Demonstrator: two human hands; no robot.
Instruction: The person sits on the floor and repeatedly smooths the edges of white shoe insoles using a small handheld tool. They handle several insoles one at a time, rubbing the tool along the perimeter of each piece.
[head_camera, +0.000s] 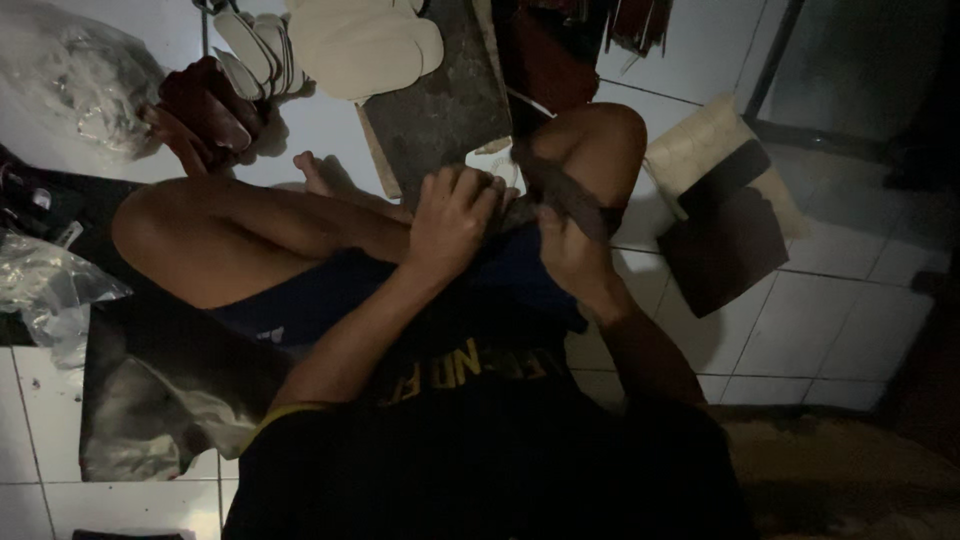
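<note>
I sit on a white tiled floor with my legs folded. My left hand (452, 218) is curled over one end of a dark brown leather strip (570, 197) that lies across my right knee. My right hand (568, 252) grips the same strip from below, close to the knee. The two hands are close together, almost touching. The part of the strip under my left fingers is hidden. The light is dim.
A dark stone slab (440, 100) lies beyond my knees, with pale shoe insoles (360, 45) stacked at its far end. Brown leather pieces (205, 105) sit far left. Plastic bags (50, 290) lie at left. A dark sheet on a beige pad (725, 240) lies at right.
</note>
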